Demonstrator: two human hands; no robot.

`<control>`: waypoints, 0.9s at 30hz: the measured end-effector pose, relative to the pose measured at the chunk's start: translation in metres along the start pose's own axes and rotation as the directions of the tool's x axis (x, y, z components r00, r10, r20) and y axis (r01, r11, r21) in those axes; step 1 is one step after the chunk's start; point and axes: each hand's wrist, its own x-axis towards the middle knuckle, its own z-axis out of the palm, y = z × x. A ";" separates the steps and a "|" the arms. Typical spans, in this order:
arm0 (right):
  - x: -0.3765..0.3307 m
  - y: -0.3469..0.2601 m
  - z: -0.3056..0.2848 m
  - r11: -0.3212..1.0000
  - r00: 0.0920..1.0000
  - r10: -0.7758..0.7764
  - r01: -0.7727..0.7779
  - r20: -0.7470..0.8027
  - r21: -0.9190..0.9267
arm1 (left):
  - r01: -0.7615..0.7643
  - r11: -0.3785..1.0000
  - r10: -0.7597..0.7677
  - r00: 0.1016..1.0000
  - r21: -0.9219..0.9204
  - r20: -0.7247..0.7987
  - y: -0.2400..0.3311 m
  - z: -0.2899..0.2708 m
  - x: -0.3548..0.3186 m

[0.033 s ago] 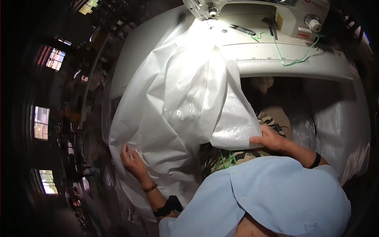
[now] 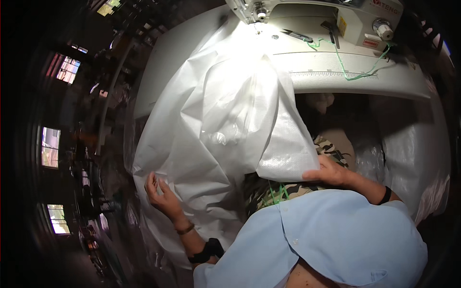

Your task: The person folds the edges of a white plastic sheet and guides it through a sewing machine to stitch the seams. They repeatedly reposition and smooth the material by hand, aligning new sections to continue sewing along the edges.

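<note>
A large white woven plastic sheet (image 2: 192,144) runs from under the sewing machine's (image 2: 355,21) needle area down over the table edge and across to my left. Its folds bunch up in the middle. My right hand (image 2: 331,172) grips the lower right corner of the sheet, thumb on top and the fingers mostly hidden beneath. On the left, my left hand (image 2: 164,198) rests against the sheet with its fingers loosely curled and apart, holding nothing. Bright lamp light washes out the cloth near the needle, so the stitching spot cannot be made out.
On the white machine table (image 2: 403,81) lie thread snips (image 2: 297,35), a small dark tool (image 2: 331,34), a round metal piece (image 2: 274,37) and loose green thread (image 2: 340,62). A ruler scale (image 2: 331,74) follows the table's front edge. Clear plastic (image 2: 370,161) hangs at the right.
</note>
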 end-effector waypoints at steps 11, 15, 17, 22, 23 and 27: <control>-0.020 -0.007 -0.032 0.852 0.970 0.199 -0.242 -0.140 -0.465 | -0.131 0.949 0.197 0.957 -0.287 0.212 0.135 0.044 -0.017; -0.016 -0.009 -0.051 0.422 0.934 0.162 -0.358 -0.319 -0.833 | -0.284 0.931 0.332 0.921 -0.230 0.206 0.146 0.056 -0.027; -0.017 -0.027 -0.046 0.426 0.812 -0.401 -0.244 -0.424 -0.871 | -0.239 0.941 0.296 0.926 -0.241 0.236 0.154 0.061 -0.032; 0.008 -0.083 -0.013 0.401 0.670 -0.741 0.376 -0.054 -0.835 | -0.308 0.951 0.310 0.946 -0.034 0.097 0.152 0.068 -0.030; 0.017 -0.090 -0.005 0.499 0.724 -0.690 0.470 -0.006 -0.728 | -0.355 0.933 0.358 0.932 -0.055 0.055 0.148 0.068 -0.028; 0.071 -0.104 0.026 0.841 0.856 -0.516 0.501 -0.028 -0.204 | -0.298 0.955 0.296 0.941 -0.014 0.167 0.131 0.065 -0.024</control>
